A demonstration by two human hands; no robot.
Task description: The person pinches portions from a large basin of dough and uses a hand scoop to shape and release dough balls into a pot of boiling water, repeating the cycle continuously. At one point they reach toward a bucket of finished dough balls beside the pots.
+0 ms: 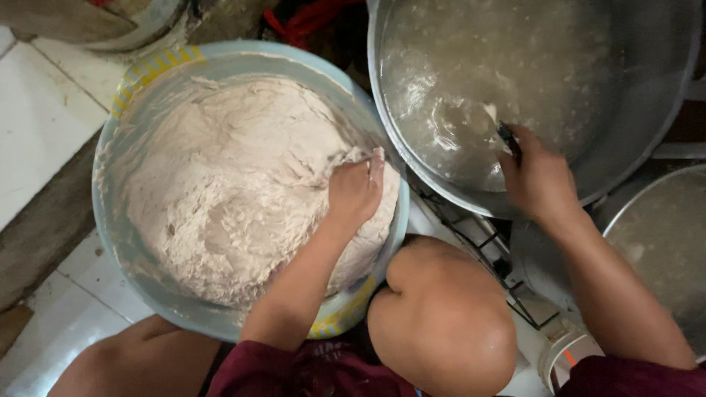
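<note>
A: What sits closest to the lens?

B: A bent bare knee [441,316], low in the middle, with a dark red sleeve or hem [309,371] beside it. Just right of the knee stands a small white container [562,356] on the floor.

A: And the hands?

B: The left hand [354,191] is dug into the pale dough [228,184], fingers curled into the mass at its right edge, gripping a bit of it. The dough fills a big light-blue plastic basin [129,272] with a yellow patterned rim, resting on white floor tiles [44,110].

A: The right one?

B: The right hand [540,180] is closed round a dark-handled utensil [507,140], whose pale end dips into cloudy liquid [500,66] in a large metal pot [647,125]. That pot lies farther off, upper right, touching the basin's rim.

A: Anything else?

B: Another metal pot [662,242] at the right edge, and something red [309,22] at the top between the vessels.
</note>
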